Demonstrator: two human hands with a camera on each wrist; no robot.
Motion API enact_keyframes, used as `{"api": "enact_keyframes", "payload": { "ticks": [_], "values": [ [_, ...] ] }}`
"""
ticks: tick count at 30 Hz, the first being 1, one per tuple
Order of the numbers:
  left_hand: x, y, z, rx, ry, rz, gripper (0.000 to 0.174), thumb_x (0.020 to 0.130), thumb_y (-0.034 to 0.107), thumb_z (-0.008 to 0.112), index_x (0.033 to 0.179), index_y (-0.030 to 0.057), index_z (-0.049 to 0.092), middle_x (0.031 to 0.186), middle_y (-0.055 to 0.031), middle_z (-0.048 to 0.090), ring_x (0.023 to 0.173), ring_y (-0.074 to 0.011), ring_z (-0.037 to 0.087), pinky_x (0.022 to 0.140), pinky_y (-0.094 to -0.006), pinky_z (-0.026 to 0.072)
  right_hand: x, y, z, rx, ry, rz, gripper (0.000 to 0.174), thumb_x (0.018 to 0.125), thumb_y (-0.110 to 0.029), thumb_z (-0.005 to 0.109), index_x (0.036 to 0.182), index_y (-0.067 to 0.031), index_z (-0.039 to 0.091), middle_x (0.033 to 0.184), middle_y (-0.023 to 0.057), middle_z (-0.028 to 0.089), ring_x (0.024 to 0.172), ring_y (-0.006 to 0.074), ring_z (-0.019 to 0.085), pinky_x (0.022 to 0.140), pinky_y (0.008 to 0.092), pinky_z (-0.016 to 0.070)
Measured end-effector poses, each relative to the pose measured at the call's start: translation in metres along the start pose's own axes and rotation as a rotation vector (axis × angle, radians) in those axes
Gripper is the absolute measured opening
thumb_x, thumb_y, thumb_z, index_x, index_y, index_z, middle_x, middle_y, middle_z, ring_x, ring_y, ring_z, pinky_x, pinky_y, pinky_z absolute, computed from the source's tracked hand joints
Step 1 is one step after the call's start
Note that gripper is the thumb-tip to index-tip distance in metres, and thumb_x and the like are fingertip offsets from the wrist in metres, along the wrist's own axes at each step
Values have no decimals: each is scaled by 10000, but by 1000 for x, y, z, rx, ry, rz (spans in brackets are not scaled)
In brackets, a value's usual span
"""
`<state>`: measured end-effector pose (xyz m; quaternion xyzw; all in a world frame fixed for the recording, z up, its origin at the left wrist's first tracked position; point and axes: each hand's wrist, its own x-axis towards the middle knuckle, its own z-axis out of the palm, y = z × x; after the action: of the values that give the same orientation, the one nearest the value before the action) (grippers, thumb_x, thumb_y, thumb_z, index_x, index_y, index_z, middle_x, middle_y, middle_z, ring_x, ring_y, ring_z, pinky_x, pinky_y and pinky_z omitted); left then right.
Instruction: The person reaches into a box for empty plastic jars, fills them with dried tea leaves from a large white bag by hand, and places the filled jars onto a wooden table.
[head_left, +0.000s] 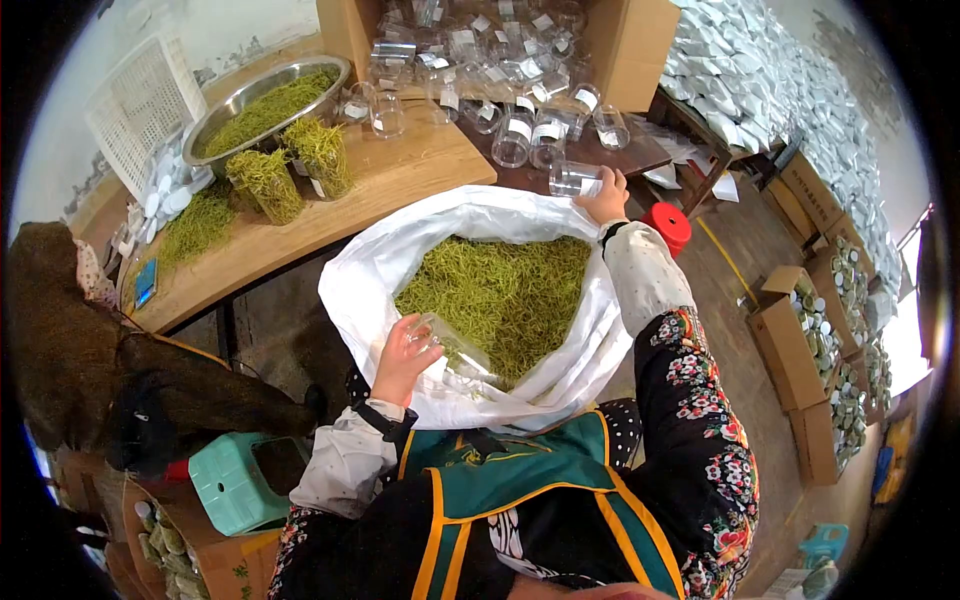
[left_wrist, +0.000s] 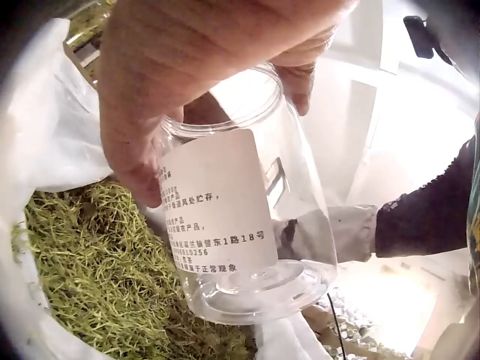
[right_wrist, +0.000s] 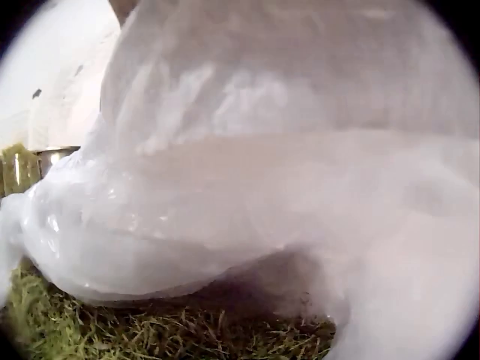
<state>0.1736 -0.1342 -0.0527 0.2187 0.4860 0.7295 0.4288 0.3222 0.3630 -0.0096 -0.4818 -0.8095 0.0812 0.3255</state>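
Note:
A white sack (head_left: 345, 290) holds loose green dried strands (head_left: 490, 300). Over its near left part, the left hand (head_left: 403, 360) grips a clear jar (head_left: 455, 350) by the mouth; in the left wrist view the labelled jar (left_wrist: 247, 225) hangs base down from the fingers of the left hand (left_wrist: 202, 60), and it looks empty. Beyond the sack's far right rim, the right hand (head_left: 605, 198) holds another clear jar (head_left: 572, 179), lying on its side at the table edge. White plastic fills most of the right wrist view, where the right hand does not show.
Two jars packed with strands (head_left: 265, 187) stand on the wooden table (head_left: 410, 160) beside a metal bowl (head_left: 335, 95). An open carton (head_left: 640, 50) of clear jars is at the back. A red container (head_left: 668, 228) stands right of the sack; another person (head_left: 60, 350) is at left.

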Motion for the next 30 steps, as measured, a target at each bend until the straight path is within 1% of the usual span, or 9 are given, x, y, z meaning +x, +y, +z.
{"api": "enact_keyframes", "payload": {
  "ticks": [3,6,9,11,14,19,22,26,30],
  "values": [
    [-4,4,4,-13,-8,-3,739,823,-7,790,1451,80,408,1297,-82,503,1197,-201,513,1040,-359,463,-5,-18,-16,11,-25,-59,1192,592,-317,940,1574,-133,289,1545,262,326,1429,445,354,1142,510,354],
    [-11,7,5,-3,1,8,741,826,-3,791,1454,81,406,1302,-84,502,1188,-203,518,1035,-357,468,-10,-30,-28,87,-120,-25,1084,577,-295,928,1502,-105,397,1471,264,434,1264,430,559,1031,463,489],
    [-8,0,-2,5,33,31,740,830,-2,788,1456,79,403,1312,-86,501,1196,-210,519,1036,-361,472,-7,-29,-32,29,-221,45,941,592,-304,914,1394,-81,477,1411,268,488,1235,424,577,1025,465,491],
    [-9,-2,-2,42,64,31,739,831,-3,787,1456,74,400,1321,-95,499,1203,-215,518,1035,-363,479,-10,-23,-30,-131,-24,-44,734,637,-291,891,1236,-75,526,1234,230,590,1088,411,638,956,481,523],
    [-13,8,-5,79,103,40,736,832,-5,784,1454,61,396,1332,-113,498,1218,-221,514,1033,-365,491,6,-7,-33,194,-17,-109,596,706,-288,834,1199,-72,579,1170,220,620,1086,450,594,910,510,512],
    [-10,-5,-8,54,104,77,748,816,7,806,1445,59,403,1338,-118,494,1207,-210,513,1031,-349,479,-23,-17,-44,-64,-52,-311,740,694,-337,870,1301,-35,573,1215,243,613,1130,449,568,969,494,478],
    [-12,-6,-5,15,72,86,760,809,17,816,1447,66,405,1325,-110,499,1204,-205,510,1034,-350,468,-15,-21,-24,-281,-150,17,897,658,-420,917,1346,-11,511,1270,277,600,1160,443,576,996,488,485],
    [-20,-3,-2,16,102,51,727,830,36,794,1455,82,426,1333,-98,503,1272,-211,491,1068,-352,431,-1,14,13,192,-150,35,1101,585,-317,965,1442,-7,349,1278,275,600,1205,445,593,1037,459,488],
    [-23,-4,-12,33,126,69,735,837,47,790,1467,80,413,1353,-113,495,1272,-219,496,1071,-365,431,-23,-12,-5,24,-35,-37,976,607,-333,939,1401,-39,454,1315,286,533,1155,454,596,1004,447,505]
  ]
}}
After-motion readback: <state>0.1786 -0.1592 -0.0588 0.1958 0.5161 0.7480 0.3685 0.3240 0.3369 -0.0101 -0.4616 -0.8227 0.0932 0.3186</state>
